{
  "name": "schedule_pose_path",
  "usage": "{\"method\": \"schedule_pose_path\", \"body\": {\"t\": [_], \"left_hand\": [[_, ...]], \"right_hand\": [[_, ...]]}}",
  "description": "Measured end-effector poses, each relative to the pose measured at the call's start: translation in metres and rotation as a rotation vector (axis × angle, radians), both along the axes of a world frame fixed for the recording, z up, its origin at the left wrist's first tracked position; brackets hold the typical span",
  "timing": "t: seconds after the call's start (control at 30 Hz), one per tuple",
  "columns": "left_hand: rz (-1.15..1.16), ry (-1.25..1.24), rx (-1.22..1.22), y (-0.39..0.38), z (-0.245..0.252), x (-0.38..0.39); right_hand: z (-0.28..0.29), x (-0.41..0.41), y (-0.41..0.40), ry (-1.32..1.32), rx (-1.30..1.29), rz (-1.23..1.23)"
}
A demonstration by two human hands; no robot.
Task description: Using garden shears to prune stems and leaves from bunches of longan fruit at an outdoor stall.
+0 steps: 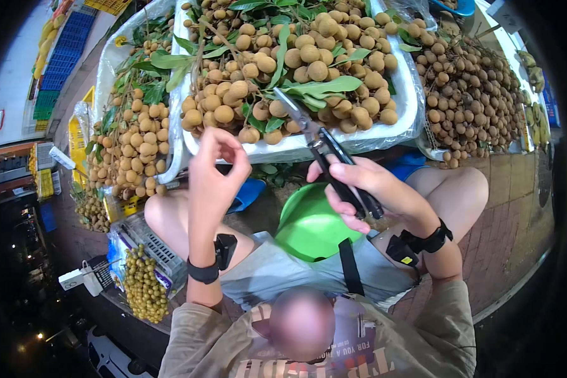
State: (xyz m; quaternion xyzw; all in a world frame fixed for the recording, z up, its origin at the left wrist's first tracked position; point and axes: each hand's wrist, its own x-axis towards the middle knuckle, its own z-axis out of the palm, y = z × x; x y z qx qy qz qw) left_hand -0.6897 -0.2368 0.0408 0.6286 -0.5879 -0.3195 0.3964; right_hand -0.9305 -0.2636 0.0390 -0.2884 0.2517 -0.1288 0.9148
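My right hand (359,182) grips a pair of pruning shears (325,146) with black handles. Their metal blades point up and left, over the front of a white foam box (359,139) lined with clear plastic. Bunches of brown longans (312,56) with green leaves fill that box. At its near left corner is my left hand (219,160), its fingers curled in and the thumb meeting a fingertip. I see nothing held there, and longans lie just beyond the knuckles. Below the hands, between my legs, sits a bright green plastic basin (319,227).
Another foam box of longans (139,146) stands at left, and a heap of darker longans (468,94) at right. A grey plastic crate (158,255) bears yellowish small fruit (144,288). Yellow crates (78,137) flank the left box. Brick paving (510,217) lies at right.
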Motion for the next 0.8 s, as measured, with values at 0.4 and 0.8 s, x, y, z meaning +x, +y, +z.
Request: {"method": "schedule_pose_path", "body": {"t": [0.4,0.8], "left_hand": [[-0.323,-0.183,0.343,0.032,-0.013,-0.020],[0.203,-0.509,-0.165,-0.035,-0.001,0.065]], "right_hand": [[0.005,-0.014,0.002,-0.058,-0.038,-0.013],[-0.008,-0.007,0.006,-0.053,-0.045,0.092]]}}
